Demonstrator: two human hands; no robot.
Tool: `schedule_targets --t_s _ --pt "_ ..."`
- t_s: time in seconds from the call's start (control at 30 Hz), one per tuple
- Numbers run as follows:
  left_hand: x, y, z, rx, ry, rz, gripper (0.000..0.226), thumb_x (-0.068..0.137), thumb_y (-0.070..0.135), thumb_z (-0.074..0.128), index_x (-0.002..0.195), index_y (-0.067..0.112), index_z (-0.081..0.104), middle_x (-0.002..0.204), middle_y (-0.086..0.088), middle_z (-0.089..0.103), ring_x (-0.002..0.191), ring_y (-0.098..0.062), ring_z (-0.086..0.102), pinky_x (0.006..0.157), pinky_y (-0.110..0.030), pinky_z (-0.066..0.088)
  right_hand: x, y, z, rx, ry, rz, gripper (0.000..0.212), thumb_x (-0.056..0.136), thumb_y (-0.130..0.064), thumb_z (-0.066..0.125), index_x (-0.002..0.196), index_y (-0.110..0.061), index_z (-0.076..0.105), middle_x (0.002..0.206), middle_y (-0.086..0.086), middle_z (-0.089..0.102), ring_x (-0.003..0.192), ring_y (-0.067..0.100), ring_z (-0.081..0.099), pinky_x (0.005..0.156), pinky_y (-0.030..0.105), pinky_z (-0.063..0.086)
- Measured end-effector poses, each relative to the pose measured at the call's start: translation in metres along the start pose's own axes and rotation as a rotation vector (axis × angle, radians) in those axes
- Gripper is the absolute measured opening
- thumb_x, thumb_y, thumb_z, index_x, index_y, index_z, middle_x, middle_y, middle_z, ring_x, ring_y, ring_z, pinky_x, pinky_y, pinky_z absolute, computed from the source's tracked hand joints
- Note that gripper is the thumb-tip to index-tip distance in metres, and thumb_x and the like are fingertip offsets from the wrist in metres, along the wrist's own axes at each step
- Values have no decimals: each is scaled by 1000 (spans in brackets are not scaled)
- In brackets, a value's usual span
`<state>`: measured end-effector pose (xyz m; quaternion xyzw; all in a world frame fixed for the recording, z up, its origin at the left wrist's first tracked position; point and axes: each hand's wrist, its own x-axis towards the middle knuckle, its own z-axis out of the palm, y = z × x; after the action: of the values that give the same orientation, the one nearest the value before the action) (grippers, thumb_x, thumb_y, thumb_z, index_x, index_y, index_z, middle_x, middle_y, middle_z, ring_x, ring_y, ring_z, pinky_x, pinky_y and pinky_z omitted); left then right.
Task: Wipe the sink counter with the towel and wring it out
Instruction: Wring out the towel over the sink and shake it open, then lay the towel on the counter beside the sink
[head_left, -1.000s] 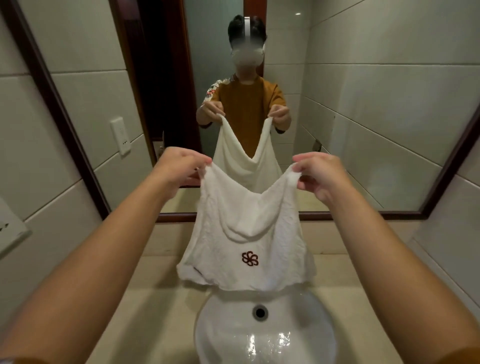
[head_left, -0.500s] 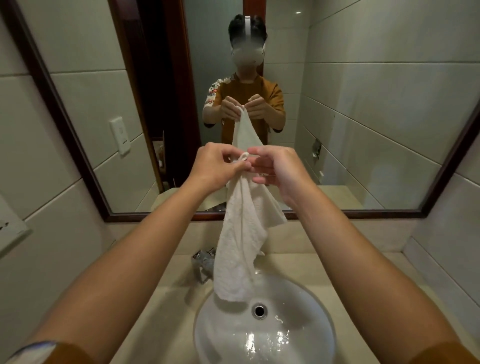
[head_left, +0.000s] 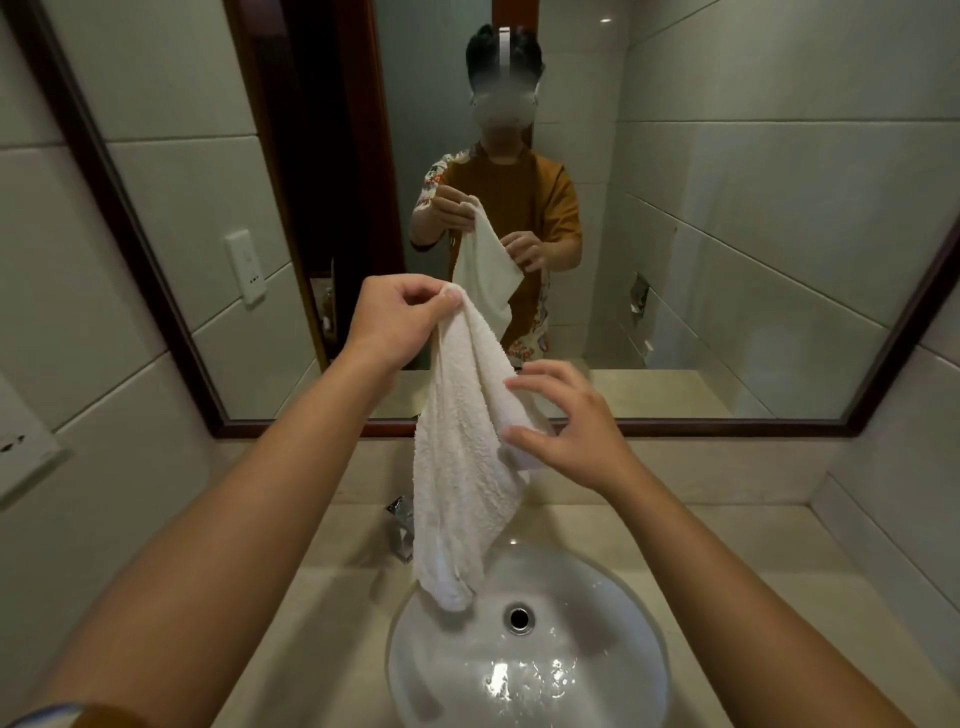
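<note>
Towel first: the white terry-cloth towel (head_left: 462, 467) hangs folded lengthwise above the round white ceramic sink basin (head_left: 597, 675), its lowest corner dangling over the basin's far-left rim without clearly touching it. The left hand (head_left: 400, 322) pinches the towel's top end between thumb and curled fingers, high above the basin. The right hand (head_left: 566, 426) is lower, to the right of the towel, its fingers spread and loosely bent around the cloth's right edge, the fingertips touching it but not closed on it. A metal drain (head_left: 518, 617) sits near the basin's centre, and water glints on the basin floor. The beige stone counter (head_left: 753, 597) surrounds the basin, and a chrome faucet (head_left: 401, 525) stands behind the basin's left side, partly hidden by the towel. Behind the basin, a dark-wood-framed wall mirror (head_left: 727, 260) reflects the person holding the towel.
</note>
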<state>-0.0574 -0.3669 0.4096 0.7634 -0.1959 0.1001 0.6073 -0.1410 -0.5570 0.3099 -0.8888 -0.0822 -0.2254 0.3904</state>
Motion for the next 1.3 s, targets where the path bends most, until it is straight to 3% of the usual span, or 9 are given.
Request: schedule_targets --t_s 0.13,0.27,0.43,0.67,0.8,0.9,0.97,1.17,1.3 --pt "-4 2 -8 -96 -17 -7 8 89 19 70 86 23 75 95 -3 73 94 -21 70 87 -44 58 1 11 8 41 -44 189 42 78 -44 82 115 -26 74 129 -8 53 116 10 51 90 27 44" --pt "-2 4 -22 -131 -16 9 6 89 17 70 89 18 76 95 -5 74 93 -21 71 83 -37 58 -2 25 10 25 -151 206 22 82 -40 78 77 -19 76 91 3 64 86 16 60 76 36 47" --pt "0 -26 -56 19 -27 -2 13 91 9 67 87 20 73 88 -2 71 82 -13 66 76 -29 54 14 20 -33 -46 -114 90 19 86 -26 77 70 -17 72 63 -4 59 56 5 50 56 24 37" --pt "-19 -74 -90 -54 -64 -36 28 89 1 66 88 28 73 85 -11 67 82 -15 63 80 -31 52 36 -7 -52 26 -91 -68 6 83 -14 79 82 -10 75 70 2 64 62 5 54 61 31 43" --pt "-28 -79 -104 -115 12 -48 27 86 -1 68 99 21 62 83 -18 56 78 -17 57 82 -30 53 41 -2 -40 207 -115 59 63 82 -7 80 131 -38 57 64 -13 52 60 15 50 64 32 53" --pt "-36 -92 -118 -57 102 -90 31 88 -3 65 107 22 65 72 1 63 73 -7 61 85 -24 52 49 -7 -11 61 -173 28 28 78 -15 83 99 -29 73 77 -3 69 70 23 63 70 41 56" --pt "-41 -106 -132 -29 182 -145 30 88 -2 66 108 19 66 73 6 64 69 -2 62 79 -20 53 55 -13 15 6 -202 12 21 78 -14 82 77 -31 69 73 -5 68 68 14 61 64 31 47" --pt "-43 -144 -180 7 407 -281 21 85 -6 66 103 5 68 72 1 64 55 3 60 64 -15 52 84 -25 106 107 -234 120 23 83 -10 78 73 -26 65 74 -2 64 70 13 56 64 29 43" --pt "-52 -156 -213 -36 482 -289 22 85 -6 66 103 7 69 82 -3 67 70 -5 62 79 -21 53 95 -35 145 210 -239 110 27 82 -9 79 72 -29 65 74 -4 63 72 15 57 67 29 44"
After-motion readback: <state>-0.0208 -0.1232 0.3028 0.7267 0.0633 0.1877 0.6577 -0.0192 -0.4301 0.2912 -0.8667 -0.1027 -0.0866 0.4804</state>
